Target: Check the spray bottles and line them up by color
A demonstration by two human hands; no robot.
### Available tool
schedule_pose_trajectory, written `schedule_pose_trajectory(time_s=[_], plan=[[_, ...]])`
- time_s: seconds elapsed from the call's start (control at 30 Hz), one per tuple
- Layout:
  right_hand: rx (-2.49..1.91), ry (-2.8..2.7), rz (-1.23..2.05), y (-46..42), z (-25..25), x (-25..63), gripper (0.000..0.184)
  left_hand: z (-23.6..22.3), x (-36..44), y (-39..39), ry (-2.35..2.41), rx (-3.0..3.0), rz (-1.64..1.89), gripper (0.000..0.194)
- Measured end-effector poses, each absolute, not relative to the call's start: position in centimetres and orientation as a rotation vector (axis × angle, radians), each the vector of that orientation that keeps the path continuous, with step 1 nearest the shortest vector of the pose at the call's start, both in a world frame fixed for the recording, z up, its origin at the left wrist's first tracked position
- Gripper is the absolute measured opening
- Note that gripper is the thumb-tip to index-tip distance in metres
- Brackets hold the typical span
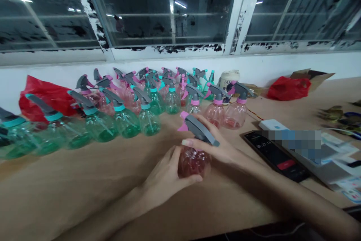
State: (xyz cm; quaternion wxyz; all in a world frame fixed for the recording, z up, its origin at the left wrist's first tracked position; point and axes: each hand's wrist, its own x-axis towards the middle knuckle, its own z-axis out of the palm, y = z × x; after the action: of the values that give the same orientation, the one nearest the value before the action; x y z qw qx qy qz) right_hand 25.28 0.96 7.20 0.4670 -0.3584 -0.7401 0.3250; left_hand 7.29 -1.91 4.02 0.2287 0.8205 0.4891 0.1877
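Left hand [166, 175] curled round pink spray bottle [195, 162], apparently steadying it; right hand [218, 145] grips its neck below trigger head [199, 128].

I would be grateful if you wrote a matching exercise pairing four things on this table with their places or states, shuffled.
Things:
1. nearest pink spray bottle
2. phone
3. left red plastic bag
4. cardboard box

Places or states:
A. behind the front row of green bottles
B. showing pale digits on a dark screen
C. behind the other red bag
D. between the left hand and right hand

Pairs: 1-D, 2-B, 3-A, 4-C
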Motion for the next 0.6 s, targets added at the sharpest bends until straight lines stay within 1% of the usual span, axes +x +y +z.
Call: schedule_pose_trajectory(time_s=[0.13, 0.23, 0.33, 0.6], plan=[[-0.806, -1.724, 0.816, 0.9, 7.0, 24.9, 0.03, 3.9, 8.1, -1.9, 1.28, 2.323, 0.494, 0.074], [-0.797, -1.687, 0.787, 1.0, 6.6, 24.8, 0.019, 2.9, 7.3, -1.1, 1.179, 2.412, 0.507, 0.077], [-0.805, -1.715, 0.74, 1.6, 6.3, 24.8, 0.016, 1.6, 5.5, 0.3, 1.15, 2.542, 0.484, 0.075], [-0.809, -1.751, 0.763, 4.1, 6.4, 23.4, 0.021, 0.2, 2.0, 3.0, 1.274, 2.739, 0.351, 0.073]])
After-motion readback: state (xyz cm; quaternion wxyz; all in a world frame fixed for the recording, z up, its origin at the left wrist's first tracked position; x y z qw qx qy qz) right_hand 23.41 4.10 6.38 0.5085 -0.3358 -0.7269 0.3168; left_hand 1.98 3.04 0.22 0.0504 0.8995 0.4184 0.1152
